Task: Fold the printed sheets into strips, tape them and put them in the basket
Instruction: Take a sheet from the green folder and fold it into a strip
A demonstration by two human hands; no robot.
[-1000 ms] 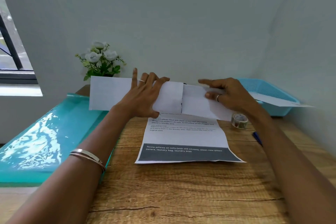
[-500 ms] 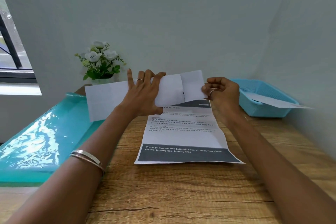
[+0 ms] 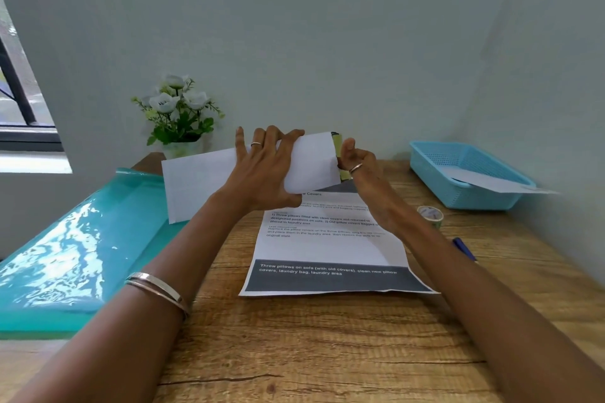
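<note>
A folded white strip [image 3: 203, 183] is held above the counter [image 3: 311, 337] by both hands. It is gripped by the left hand [image 3: 262, 173] near its right part: the fingers [image 3: 240, 144] are spread over the near face, the thumb curled under the lower edge. A ring is worn on one finger, and bangles [image 3: 157, 288] on the left wrist. The strip's right end is pinched by the right hand [image 3: 357, 163], thumb raised, a ring worn there too; how the other right fingers lie cannot be told. A sliver of yellow-green print is seen just beyond the pinching fingers.

Below the fingers, flat on the counter, a printed sheet [image 3: 327, 249] is laid. Partly readable: "...w Covers", "1) Throw pillows fitted with clean covers and returned to designated positions on sofa", and in the dark band, "Throw pillows on sofa (with old covers), clean new pillow covers, laundry bag, laundry area".

Right of the right fingers, well apart, a blue basket [image 3: 435, 157] is seen holding a white folded sheet [image 3: 491, 180] that overhangs its rim. A tape roll [image 3: 430, 214] and a blue pen [image 3: 463, 247] are noted near the right forearm. Beyond the left fingers, white flowers in a pot [image 3: 176, 108]; to their left, a teal sheet [image 3: 82, 239].
</note>
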